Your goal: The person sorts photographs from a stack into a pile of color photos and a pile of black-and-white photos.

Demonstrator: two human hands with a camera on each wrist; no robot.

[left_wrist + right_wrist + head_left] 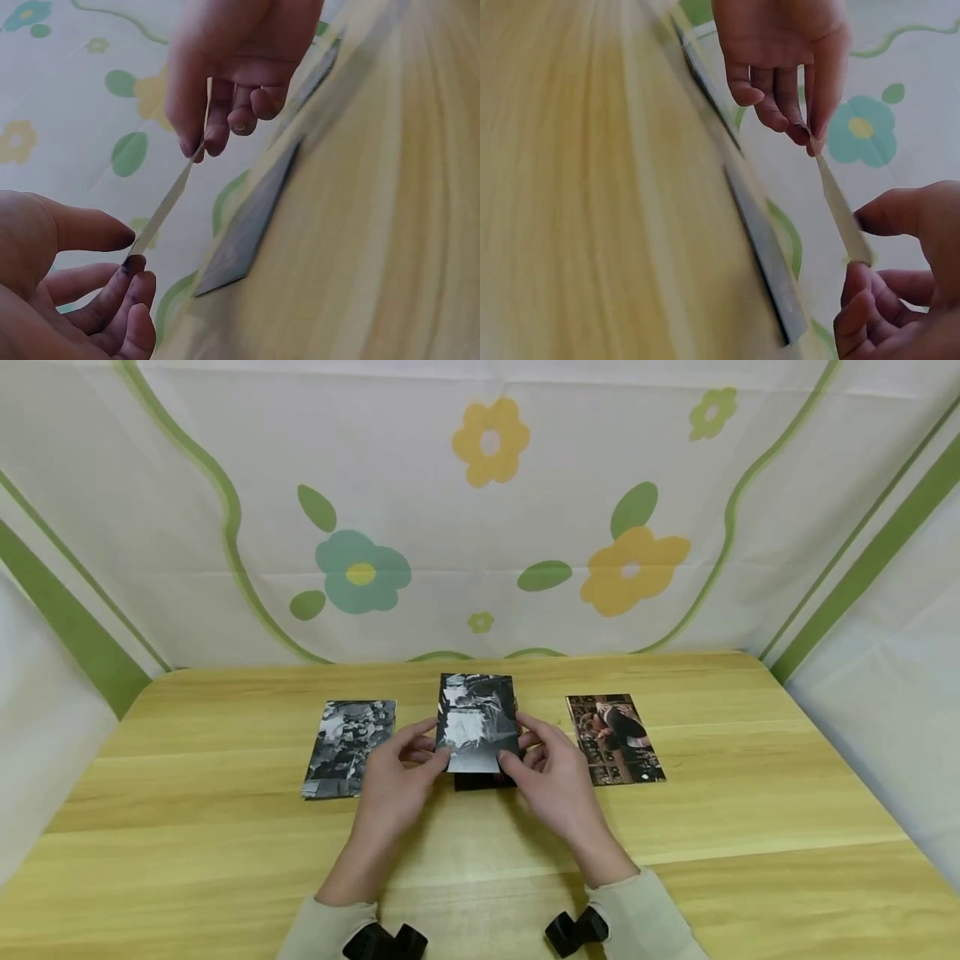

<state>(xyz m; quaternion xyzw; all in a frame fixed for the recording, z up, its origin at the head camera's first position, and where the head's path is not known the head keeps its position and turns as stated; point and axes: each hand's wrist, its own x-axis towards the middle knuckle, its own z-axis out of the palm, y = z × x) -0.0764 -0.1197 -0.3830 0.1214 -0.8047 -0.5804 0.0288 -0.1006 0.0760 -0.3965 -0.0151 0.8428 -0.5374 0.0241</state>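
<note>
Both hands hold up one black-and-white photo card [477, 722] above the middle of the table. My left hand [400, 777] pinches its left side between thumb and fingers. On the opposite side, my right hand [553, 774] pinches the card the same way. Seen edge-on in the left wrist view, the card [163, 214] is a thin pale strip, raised off the wood. Under it in the head view, the dark lower edge of a middle stack [483, 782] shows; the raised card hides most of that stack.
Left of the hands lies a pile of black-and-white photo cards [348, 747]. To the right lies a brown-toned photo card [617, 739]. The wooden table [187, 827] meets a white flowered cloth [435, 510] at its back edge.
</note>
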